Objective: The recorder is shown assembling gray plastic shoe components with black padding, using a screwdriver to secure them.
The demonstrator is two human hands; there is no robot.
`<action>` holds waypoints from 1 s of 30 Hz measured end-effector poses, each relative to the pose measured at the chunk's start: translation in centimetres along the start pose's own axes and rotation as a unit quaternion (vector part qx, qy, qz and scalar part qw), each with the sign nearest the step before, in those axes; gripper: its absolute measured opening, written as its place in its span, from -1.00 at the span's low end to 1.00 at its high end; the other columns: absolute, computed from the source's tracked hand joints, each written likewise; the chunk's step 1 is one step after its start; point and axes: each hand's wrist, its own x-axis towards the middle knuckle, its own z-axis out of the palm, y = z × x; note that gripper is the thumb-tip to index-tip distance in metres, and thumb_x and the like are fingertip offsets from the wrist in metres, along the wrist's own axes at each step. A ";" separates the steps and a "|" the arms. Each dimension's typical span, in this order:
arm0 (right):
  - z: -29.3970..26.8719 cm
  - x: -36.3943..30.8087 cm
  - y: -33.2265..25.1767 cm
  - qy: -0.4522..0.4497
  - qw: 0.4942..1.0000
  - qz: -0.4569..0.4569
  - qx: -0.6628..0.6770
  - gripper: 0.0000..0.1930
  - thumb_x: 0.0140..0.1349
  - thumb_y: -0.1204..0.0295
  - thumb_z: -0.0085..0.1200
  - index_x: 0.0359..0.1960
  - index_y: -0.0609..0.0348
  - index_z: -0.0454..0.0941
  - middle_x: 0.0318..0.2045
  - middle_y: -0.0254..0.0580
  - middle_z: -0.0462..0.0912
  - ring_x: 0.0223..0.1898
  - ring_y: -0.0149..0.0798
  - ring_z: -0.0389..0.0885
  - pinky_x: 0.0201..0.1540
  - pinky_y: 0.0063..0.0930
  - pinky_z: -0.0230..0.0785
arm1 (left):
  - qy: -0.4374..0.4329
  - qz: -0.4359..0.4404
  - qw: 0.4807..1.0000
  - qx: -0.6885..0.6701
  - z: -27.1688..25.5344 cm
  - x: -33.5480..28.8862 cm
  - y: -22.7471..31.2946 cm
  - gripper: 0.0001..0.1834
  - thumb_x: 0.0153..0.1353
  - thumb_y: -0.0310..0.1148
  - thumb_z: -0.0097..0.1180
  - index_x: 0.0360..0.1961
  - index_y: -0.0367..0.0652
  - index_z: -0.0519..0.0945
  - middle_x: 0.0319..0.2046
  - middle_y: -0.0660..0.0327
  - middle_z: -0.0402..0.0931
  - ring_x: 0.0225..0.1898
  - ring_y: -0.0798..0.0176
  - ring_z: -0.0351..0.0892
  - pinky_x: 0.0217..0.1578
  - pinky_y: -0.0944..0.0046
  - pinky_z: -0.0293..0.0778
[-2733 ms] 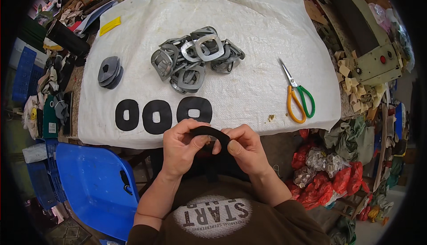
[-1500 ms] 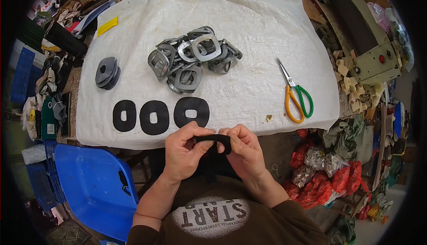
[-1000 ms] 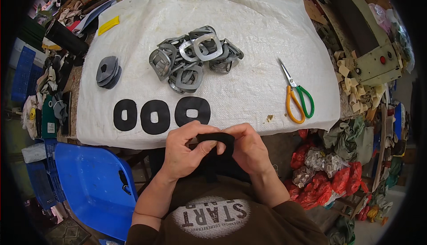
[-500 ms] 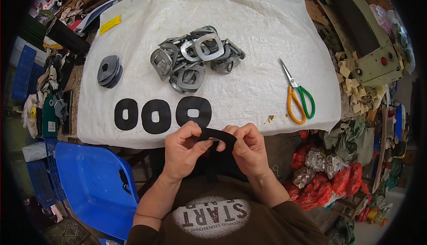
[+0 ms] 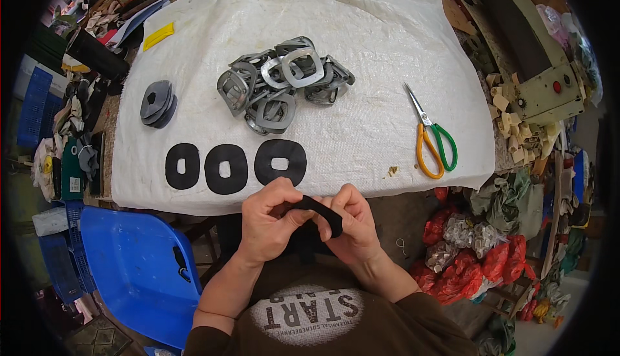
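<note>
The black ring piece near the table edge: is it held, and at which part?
Yes. Both hands hold the black ring piece: the left hand pinches its left end, the right hand its right end.

On the white woven table cover [image 5: 361, 46], a pile of grey metal frames [image 5: 281, 84] sits at centre, orange-and-green-handled scissors [image 5: 431, 137] right, three flat black oval rings [image 5: 234, 165] below, stacked grey discs [image 5: 158, 103] left.

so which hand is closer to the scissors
Right. The right hand sits below and left of the scissors, off the table edge; the left hand is farther left. Both grip a black piece.
</note>
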 end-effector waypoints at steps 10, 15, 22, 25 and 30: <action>-0.7 0.4 -1.7 0.002 0.987 0.016 -0.161 -0.85 0.28 0.39 -0.10 -0.35 0.21 0.30 -0.35 -0.10 0.53 -0.44 -0.45 0.37 -0.25 -0.56 0.26 | 0.032 -0.062 0.997 -0.015 -0.6 0.3 0.3 -0.83 0.05 -0.49 0.21 -0.41 -0.35 0.48 -0.51 0.31 0.29 -0.54 0.51 0.32 -0.56 0.53 0.27; 0.0 0.1 -1.4 0.023 0.982 0.003 -0.187 -0.85 0.29 0.38 -0.11 -0.36 0.18 0.27 -0.37 -0.10 0.51 -0.44 -0.47 0.33 -0.28 -0.60 0.24 | 0.034 -0.053 0.997 0.034 -0.6 0.4 0.8 -0.82 0.03 -0.45 0.23 -0.42 -0.34 0.50 -0.53 0.32 0.28 -0.55 0.52 0.29 -0.57 0.54 0.26; 0.7 0.3 -1.1 0.059 0.995 0.014 -0.085 -0.86 0.27 0.38 -0.12 -0.39 0.15 0.25 -0.45 -0.11 0.46 -0.31 -0.28 0.35 -0.13 -0.37 0.18 | 0.035 -0.018 0.999 0.038 -0.9 0.2 0.0 -0.81 0.01 -0.45 0.24 -0.40 -0.32 0.50 -0.54 0.31 0.29 -0.56 0.50 0.27 -0.59 0.51 0.19; 0.5 0.2 -0.9 0.050 0.998 0.022 -0.040 -0.86 0.26 0.38 -0.09 -0.39 0.14 0.26 -0.43 -0.13 0.44 -0.33 -0.34 0.36 -0.14 -0.43 0.19 | 0.036 0.003 0.999 0.035 -0.7 0.2 0.1 -0.81 0.01 -0.46 0.25 -0.40 -0.31 0.51 -0.55 0.30 0.32 -0.57 0.49 0.26 -0.60 0.50 0.17; 0.6 0.3 -0.4 0.053 0.997 0.036 0.034 -0.84 0.24 0.38 -0.06 -0.44 0.14 0.28 -0.47 -0.15 0.44 -0.36 -0.33 0.34 -0.18 -0.45 0.16 | 0.029 0.032 0.997 0.059 -0.7 0.5 -0.2 -0.83 -0.02 -0.47 0.26 -0.41 -0.29 0.54 -0.57 0.28 0.35 -0.58 0.46 0.27 -0.61 0.48 0.15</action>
